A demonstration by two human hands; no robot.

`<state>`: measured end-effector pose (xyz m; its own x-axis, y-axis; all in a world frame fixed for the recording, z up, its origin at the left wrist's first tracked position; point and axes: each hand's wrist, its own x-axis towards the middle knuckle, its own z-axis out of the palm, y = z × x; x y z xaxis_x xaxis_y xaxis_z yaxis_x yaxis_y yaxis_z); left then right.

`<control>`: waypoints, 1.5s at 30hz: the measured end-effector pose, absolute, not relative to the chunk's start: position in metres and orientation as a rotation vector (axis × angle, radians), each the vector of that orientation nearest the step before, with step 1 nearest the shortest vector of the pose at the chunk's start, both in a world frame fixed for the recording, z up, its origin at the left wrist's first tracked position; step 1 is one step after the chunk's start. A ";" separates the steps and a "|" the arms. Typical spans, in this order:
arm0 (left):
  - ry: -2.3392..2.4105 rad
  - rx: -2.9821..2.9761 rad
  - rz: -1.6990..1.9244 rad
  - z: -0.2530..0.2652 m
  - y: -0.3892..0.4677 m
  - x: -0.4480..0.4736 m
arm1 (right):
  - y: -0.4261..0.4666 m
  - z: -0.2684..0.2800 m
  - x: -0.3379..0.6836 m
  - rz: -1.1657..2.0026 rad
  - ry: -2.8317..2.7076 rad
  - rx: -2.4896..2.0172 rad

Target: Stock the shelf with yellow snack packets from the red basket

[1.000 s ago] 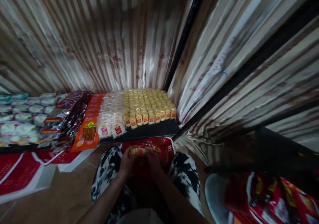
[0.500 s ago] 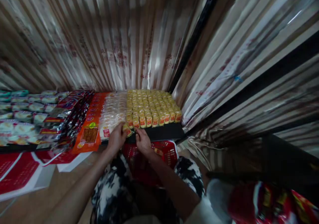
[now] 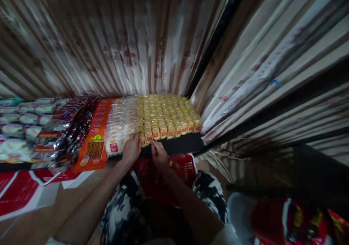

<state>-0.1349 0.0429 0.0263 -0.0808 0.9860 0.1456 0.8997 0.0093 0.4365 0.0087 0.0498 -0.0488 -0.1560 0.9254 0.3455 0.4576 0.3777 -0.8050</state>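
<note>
Small yellow wrapped snack packs (image 3: 171, 128) with red labels stand in tight rows on a black shelf (image 3: 182, 144). My left hand (image 3: 132, 148) is at the front left corner of these rows, its fingers closed on a yellow snack pack (image 3: 143, 140) that sits at the row's left end. Just right of it, my right hand (image 3: 159, 154) is at the shelf's front edge with thumb and fingers pressed together near the front packs. Whether anything is in that pinch is hidden. Clear-wrapped pale packs (image 3: 113, 147) lie left of the yellow ones.
Below the shelf, between my knees, is a red basket (image 3: 188, 168). Further left lie orange snack bags (image 3: 91, 154), dark shiny packets (image 3: 68, 132) and white packs (image 3: 16, 147). A striped sheet (image 3: 147, 41) hangs behind, with a dark pole (image 3: 212, 45) at the right.
The yellow pack by my left hand was tilted and is now more upright at the row's end. My right hand has shifted slightly right and down, partly as the view moved.
</note>
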 end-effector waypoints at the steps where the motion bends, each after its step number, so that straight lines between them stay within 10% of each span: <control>1: 2.084 1.984 0.622 0.026 0.043 -0.134 | 0.050 -0.049 0.009 0.680 -1.763 -1.211; 45: 2.144 2.012 1.151 -0.029 0.047 -0.116 | 0.050 -0.047 0.007 0.716 -1.686 -1.246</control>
<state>-0.1164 0.0470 -0.0288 -0.1878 0.8597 0.4751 0.8709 -0.0779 0.4852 0.0066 0.0500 -0.0472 -0.0946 0.9437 0.3170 0.4271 0.3261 -0.8434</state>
